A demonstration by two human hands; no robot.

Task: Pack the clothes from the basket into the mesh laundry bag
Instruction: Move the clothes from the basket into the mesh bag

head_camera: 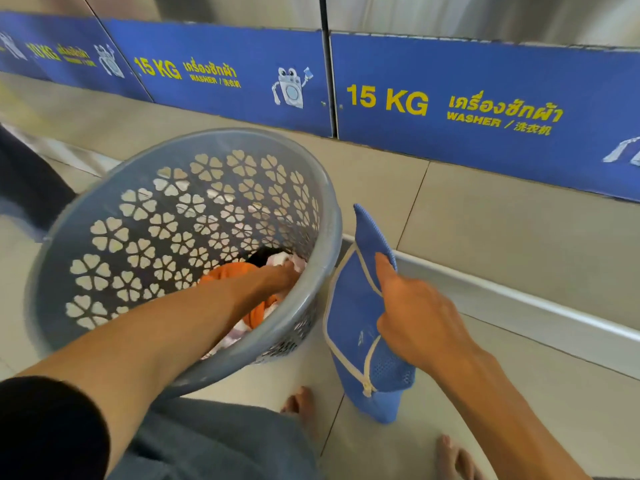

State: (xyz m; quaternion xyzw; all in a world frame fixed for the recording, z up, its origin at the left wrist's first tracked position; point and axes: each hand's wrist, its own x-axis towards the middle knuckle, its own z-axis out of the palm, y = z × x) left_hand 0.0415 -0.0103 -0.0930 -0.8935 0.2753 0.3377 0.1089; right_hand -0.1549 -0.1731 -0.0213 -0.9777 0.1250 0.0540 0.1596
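Observation:
A grey plastic basket [104, 209] with flower-shaped holes leans toward me on the tiled floor. At its bottom lie clothes: an orange garment [228, 271], a white and pink piece [287, 259] and something dark. My left hand [277, 277] reaches deep into the basket and rests on these clothes; whether its fingers grip any of them cannot be told. To the right, a blue mesh laundry bag [349, 306] with a white zip stands upright on the floor. My right hand [415, 317] pinches its upper edge and holds it up.
Blue washer fronts [485, 109] labelled 15 KG run along the back, above a raised tiled step with a metal edge [519, 299]. My bare feet [301, 407] and grey-clad knee are at the bottom. A dark shape sits at the far left.

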